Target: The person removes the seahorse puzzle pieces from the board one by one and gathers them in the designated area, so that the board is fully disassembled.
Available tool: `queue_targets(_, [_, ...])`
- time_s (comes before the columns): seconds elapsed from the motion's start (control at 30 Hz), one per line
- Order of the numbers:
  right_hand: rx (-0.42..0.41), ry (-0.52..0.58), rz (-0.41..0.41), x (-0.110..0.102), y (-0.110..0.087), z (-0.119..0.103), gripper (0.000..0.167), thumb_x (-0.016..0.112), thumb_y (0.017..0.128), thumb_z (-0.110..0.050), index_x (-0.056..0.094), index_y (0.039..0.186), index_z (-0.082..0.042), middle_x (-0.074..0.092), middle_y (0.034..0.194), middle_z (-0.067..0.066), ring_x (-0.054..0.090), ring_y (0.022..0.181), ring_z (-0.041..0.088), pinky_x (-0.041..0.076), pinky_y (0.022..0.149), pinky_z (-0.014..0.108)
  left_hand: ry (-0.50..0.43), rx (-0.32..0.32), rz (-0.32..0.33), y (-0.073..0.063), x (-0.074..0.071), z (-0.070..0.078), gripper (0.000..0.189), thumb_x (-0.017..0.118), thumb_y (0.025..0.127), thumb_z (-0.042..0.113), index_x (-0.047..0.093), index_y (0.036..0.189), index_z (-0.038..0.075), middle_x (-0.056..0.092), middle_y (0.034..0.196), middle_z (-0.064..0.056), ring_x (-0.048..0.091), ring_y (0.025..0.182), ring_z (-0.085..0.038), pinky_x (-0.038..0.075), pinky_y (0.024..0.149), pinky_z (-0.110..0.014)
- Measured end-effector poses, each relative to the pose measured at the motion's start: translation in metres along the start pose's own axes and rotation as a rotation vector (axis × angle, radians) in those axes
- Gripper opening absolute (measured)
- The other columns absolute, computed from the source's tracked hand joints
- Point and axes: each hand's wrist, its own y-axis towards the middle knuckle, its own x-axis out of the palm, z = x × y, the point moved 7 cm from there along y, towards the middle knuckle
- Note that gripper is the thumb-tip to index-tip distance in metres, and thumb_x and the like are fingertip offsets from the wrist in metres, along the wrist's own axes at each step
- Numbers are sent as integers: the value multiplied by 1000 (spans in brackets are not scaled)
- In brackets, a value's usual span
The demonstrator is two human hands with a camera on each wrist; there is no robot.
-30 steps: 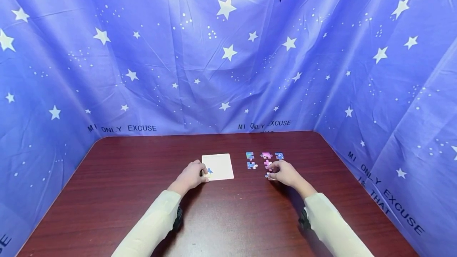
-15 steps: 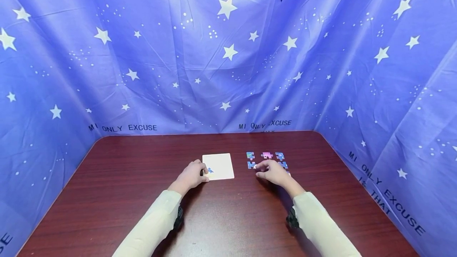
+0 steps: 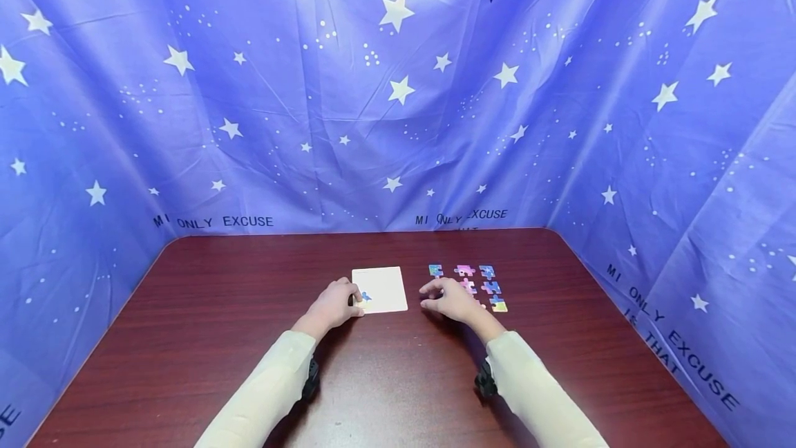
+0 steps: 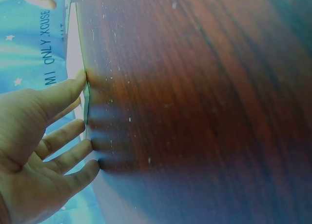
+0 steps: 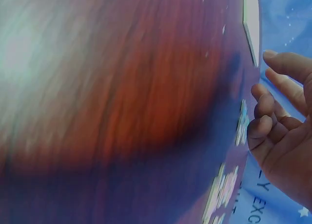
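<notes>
A white square board point(image 3: 387, 289) lies flat on the table, with a small blue-and-yellow puzzle piece point(image 3: 365, 297) at its near left corner. My left hand point(image 3: 332, 306) rests at that corner; in the left wrist view its thumb and spread fingers point(image 4: 68, 163) touch the board's edge and the table. Right of the board, my right hand point(image 3: 452, 301) hovers low, thumb and forefinger apart, and no piece shows between them. Beyond and under it lie several loose pieces, among them a pink one point(image 3: 464, 271) and a blue-yellow one point(image 3: 499, 304). The hand hides some of them.
The dark red wooden table point(image 3: 186, 337) has rounded far corners. A blue curtain point(image 3: 298, 88) with white stars stands behind it and along both sides. Both forearms wear pale sleeves point(image 3: 261, 386) with a dark device at each wrist.
My right hand has moved left across the loose pieces toward the board, uncovering pink, blue and yellow pieces and covering those at the left. My left hand stays at the board's corner.
</notes>
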Motion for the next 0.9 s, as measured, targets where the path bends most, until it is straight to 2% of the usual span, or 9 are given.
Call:
queue_targets(0.1, [-5,9,-10,6,3,-6,24,70,80,-12,68,102,-3,59,79,5,51,53,11,45,60,25,-1,6,7,0,-1,0,19,78,74,22,64,82,12,51,83,-1,48,78,-18,45,77,-34])
queue_targets(0.3, [-24,19,-20,18,10,-19,22,68,82,-12,67,102,-3,60,79,3,51,58,9,45,66,26,-1,13,13,0,-1,2,19,78,74,22,64,82,11,51,83,-1,49,80,-19,45,78,-35])
queue_targets(0.5, [-36,71,-37,29,15,-31,23,66,85,-13,66,105,-1,59,80,5,53,57,13,46,63,25,-5,-1,4,1,1,-1,19,78,74,22,64,82,12,51,84,-1,49,82,-20,45,78,-34])
queue_targets(0.63, [-54,45,-32,35,18,-39,23,67,84,-14,67,104,-2,61,79,4,52,61,10,46,65,25,-2,-1,4,1,1,-1,20,79,73,22,64,82,12,51,84,-1,50,83,-21,45,77,-35])
queue_targets(0.9, [-65,4,6,46,24,-49,23,67,82,-17,69,102,-4,62,81,5,50,65,9,43,60,23,2,10,13,1,0,-1,20,79,72,21,64,81,12,52,83,-2,49,78,-19,45,75,-34])
